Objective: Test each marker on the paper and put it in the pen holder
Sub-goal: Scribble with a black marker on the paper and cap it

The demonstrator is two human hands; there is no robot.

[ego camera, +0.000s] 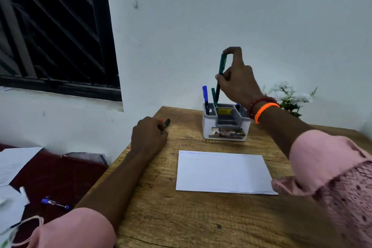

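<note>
My right hand (236,77) grips a green marker (221,70) upright, its lower end dipping into the back left slot of the white and grey pen holder (225,134). A blue marker (205,94) and another green marker (213,94) stand in that holder. My left hand (149,136) rests on the table's left edge, closed around a dark marker (166,122) with an orange part. The white paper (223,173) lies in front of the holder, with blue scribbles along its top left edge.
White artificial flowers (289,96) stand behind the holder at the right. The wooden table (181,217) meets the wall at the back. Left of it, a dark red surface (52,177) carries papers, a blue pen (54,203) and a face mask (26,227).
</note>
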